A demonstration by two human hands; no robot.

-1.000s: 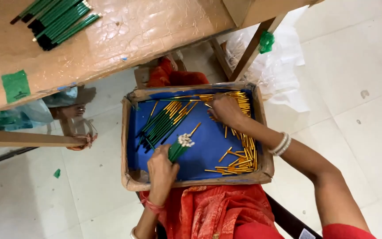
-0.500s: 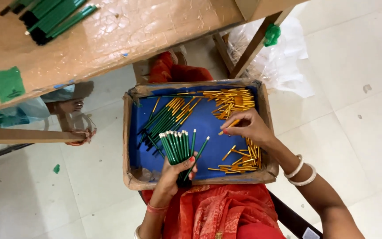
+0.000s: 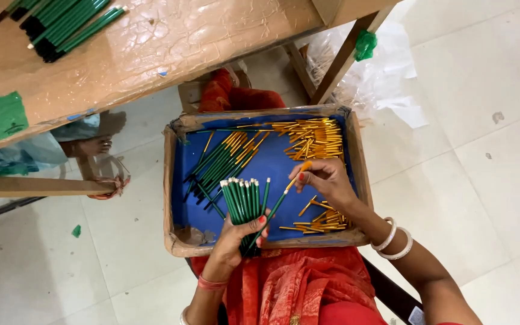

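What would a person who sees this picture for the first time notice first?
First, the blue-lined cardboard tray on the person's lap, with green sticks and gold-coloured pieces in it. The left hand grips an upright bundle of green sticks. The right hand holds one green stick beside the bundle.

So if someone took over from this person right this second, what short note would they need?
Left hand: gripping an upright bundle of thin green sticks.
Right hand: pinching the gold tip of one slanted green stick, whose lower end reaches the bundle.
Shallow cardboard tray with blue lining rests on the lap. It holds a loose row of gold-tipped green sticks and piles of small gold caps.
Done: a bundle gathered.
Left: loose sticks and caps remain in the tray.
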